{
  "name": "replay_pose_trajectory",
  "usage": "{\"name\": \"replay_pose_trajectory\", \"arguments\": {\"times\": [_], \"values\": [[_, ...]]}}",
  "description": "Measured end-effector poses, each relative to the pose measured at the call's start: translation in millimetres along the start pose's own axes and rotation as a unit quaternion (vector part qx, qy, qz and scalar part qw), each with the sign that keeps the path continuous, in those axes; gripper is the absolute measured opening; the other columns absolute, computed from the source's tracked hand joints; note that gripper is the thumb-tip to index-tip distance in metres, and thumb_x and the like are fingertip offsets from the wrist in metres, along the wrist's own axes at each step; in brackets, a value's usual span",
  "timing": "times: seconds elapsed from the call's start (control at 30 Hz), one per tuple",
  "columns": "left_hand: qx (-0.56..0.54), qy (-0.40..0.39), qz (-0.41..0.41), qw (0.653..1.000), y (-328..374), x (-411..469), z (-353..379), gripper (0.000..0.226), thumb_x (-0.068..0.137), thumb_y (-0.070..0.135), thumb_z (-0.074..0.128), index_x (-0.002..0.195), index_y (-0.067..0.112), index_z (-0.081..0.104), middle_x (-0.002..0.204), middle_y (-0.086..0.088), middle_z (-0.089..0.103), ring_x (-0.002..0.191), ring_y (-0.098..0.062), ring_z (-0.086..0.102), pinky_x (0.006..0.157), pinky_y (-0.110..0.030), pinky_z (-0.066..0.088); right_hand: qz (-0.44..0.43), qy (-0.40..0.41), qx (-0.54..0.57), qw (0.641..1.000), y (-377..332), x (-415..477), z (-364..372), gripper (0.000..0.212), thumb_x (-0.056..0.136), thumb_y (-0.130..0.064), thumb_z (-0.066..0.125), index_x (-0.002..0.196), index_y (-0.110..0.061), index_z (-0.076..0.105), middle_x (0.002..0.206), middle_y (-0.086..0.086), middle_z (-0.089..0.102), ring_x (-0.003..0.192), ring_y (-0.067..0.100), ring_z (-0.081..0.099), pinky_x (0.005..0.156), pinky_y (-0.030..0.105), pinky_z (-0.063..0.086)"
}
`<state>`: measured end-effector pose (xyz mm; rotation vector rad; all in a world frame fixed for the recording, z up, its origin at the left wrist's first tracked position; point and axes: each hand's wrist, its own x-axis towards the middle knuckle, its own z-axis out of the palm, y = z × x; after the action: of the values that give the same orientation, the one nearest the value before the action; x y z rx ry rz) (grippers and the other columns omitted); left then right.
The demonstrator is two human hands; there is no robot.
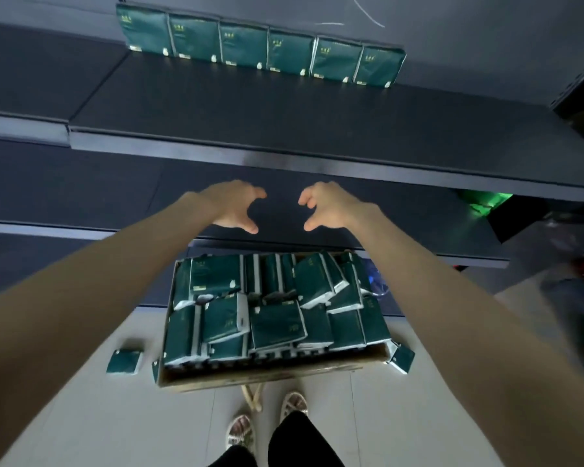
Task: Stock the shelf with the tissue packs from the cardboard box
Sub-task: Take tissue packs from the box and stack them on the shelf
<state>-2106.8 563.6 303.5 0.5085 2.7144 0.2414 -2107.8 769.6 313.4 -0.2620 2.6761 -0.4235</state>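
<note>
A cardboard box (260,375) stands on the floor below me, filled with several dark green tissue packs (277,325) lying at mixed angles. On the dark upper shelf (284,112), a row of several green packs (260,45) stands upright against the back wall. My left hand (233,207) and my right hand (331,207) hover side by side above the far edge of the box, in front of the lower shelf. Both hands hold nothing, with fingers loosely curved and thumbs spread toward each other.
Loose packs lie on the floor: one to the left of the box (124,362), one at its right corner (402,358). A lower shelf (351,214) runs behind my hands. My feet (267,423) stand just in front of the box. A green-lit object (486,202) sits at right.
</note>
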Motion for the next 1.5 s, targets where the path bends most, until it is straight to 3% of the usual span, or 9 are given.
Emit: {"name": "replay_pose_trajectory", "arguments": {"times": [0.17, 0.3, 0.47, 0.6, 0.9, 1.1, 1.23, 1.33, 1.5], "values": [[-0.036, -0.051, -0.033, 0.997, -18.5, -16.1, 82.1, 0.080, 0.081, 0.040, 0.071, 0.147, 0.018, 0.030, 0.143, -0.008, 0.043, 0.129, -0.028, 0.042, 0.103, -0.042, 0.040, 0.023, -0.062, 0.022, 0.998, 14.4, -2.7, 83.0, 0.059, 0.079, -0.016, 0.076, 0.133, -0.016, 0.052, 0.133, 0.012, 0.052, 0.114, 0.029, 0.056, 0.098, 0.041, 0.046], [-0.033, -0.075, -0.057, 0.995, -23.2, -27.7, 142.2, 0.083, 0.085, 0.044, 0.066, 0.150, 0.018, 0.022, 0.155, -0.008, 0.025, 0.141, -0.027, 0.025, 0.113, -0.043, 0.024, 0.033, -0.109, 0.030, 0.993, 25.2, -10.8, 140.6, 0.063, 0.084, -0.019, 0.072, 0.140, -0.013, 0.043, 0.140, 0.011, 0.047, 0.124, 0.028, 0.049, 0.098, 0.037, 0.044], [-0.046, -0.072, -0.086, 0.993, -24.1, -34.0, 196.9, 0.087, 0.086, 0.051, 0.061, 0.152, 0.023, 0.012, 0.160, -0.003, -0.002, 0.147, -0.023, -0.005, 0.118, -0.050, 0.005, 0.000, -0.128, -0.083, 0.988, 34.3, -17.2, 189.1, 0.076, 0.084, -0.030, 0.070, 0.147, -0.016, 0.031, 0.149, 0.006, 0.035, 0.136, 0.028, 0.028, 0.108, 0.044, 0.032], [-0.069, -0.074, -0.098, 0.990, -28.1, -35.1, 219.6, 0.083, 0.088, 0.049, 0.058, 0.152, 0.025, 0.011, 0.160, -0.001, -0.007, 0.147, -0.021, -0.008, 0.117, -0.047, 0.001, -0.022, -0.139, -0.125, 0.982, 38.1, -8.3, 207.1, 0.080, 0.084, -0.035, 0.068, 0.149, -0.018, 0.025, 0.154, 0.005, 0.027, 0.141, 0.027, 0.019, 0.112, 0.044, 0.021], [-0.081, -0.041, -0.088, 0.992, -31.8, -35.1, 235.5, 0.078, 0.090, 0.046, 0.057, 0.152, 0.025, 0.014, 0.160, 0.000, -0.005, 0.147, -0.019, -0.007, 0.118, -0.045, 0.002, -0.018, -0.155, -0.167, 0.974, 33.6, 12.5, 219.3, 0.066, 0.079, -0.038, 0.073, 0.135, -0.016, 0.047, 0.133, 0.009, 0.045, 0.125, 0.029, 0.036, 0.103, 0.040, 0.028], [-0.143, -0.004, -0.088, 0.986, -33.7, -39.2, 229.1, 0.068, 0.096, 0.052, 0.040, 0.152, 0.021, 0.018, 0.160, 0.000, 0.002, 0.147, -0.020, -0.002, 0.118, -0.045, 0.005, 0.072, -0.199, 0.022, 0.977, 33.8, 6.6, 180.8, 0.069, 0.078, -0.031, 0.077, 0.137, -0.010, 0.047, 0.135, 0.008, 0.053, 0.123, 0.028, 0.050, 0.100, 0.038, 0.041], [-0.224, 0.072, -0.091, 0.968, -20.8, -38.9, 193.5, 0.078, 0.092, 0.067, 0.028, 0.148, 0.013, 0.028, 0.153, -0.008, 0.029, 0.141, -0.026, 0.024, 0.114, -0.045, 0.022, 0.102, -0.120, 0.126, 0.979, 40.2, 3.7, 140.5, 0.048, 0.075, -0.034, 0.078, 0.112, -0.009, 0.060, 0.107, 0.004, 0.063, 0.100, 0.024, 0.060, 0.074, 0.028, 0.043], [-0.319, 0.082, -0.065, 0.942, -6.2, -26.8, 151.7, 0.075, 0.090, 0.056, 0.047, 0.148, 0.011, 0.027, 0.147, -0.009, 0.040, 0.135, -0.025, 0.036, 0.110, -0.041, 0.033, 0.108, -0.023, 0.217, 0.970, 40.2, -4.5, 100.1, 0.029, 0.077, -0.027, 0.079, 0.090, -0.010, 0.060, 0.084, 0.001, 0.063, 0.076, 0.014, 0.060, 0.062, 0.023, 0.043], [-0.420, 0.117, -0.001, 0.900, 24.9, 4.3, 69.8, 0.067, 0.079, 0.037, 0.074, 0.133, 0.011, 0.045, 0.115, -0.003, 0.061, 0.106, -0.018, 0.060, 0.094, -0.032, 0.049, 0.097, 0.078, 0.394, 0.911, 31.9, -20.6, 29.7, 0.036, 0.081, -0.012, 0.074, 0.114, -0.003, 0.061, 0.114, 0.013, 0.067, 0.102, 0.026, 0.066, 0.090, 0.036, 0.054]]}}
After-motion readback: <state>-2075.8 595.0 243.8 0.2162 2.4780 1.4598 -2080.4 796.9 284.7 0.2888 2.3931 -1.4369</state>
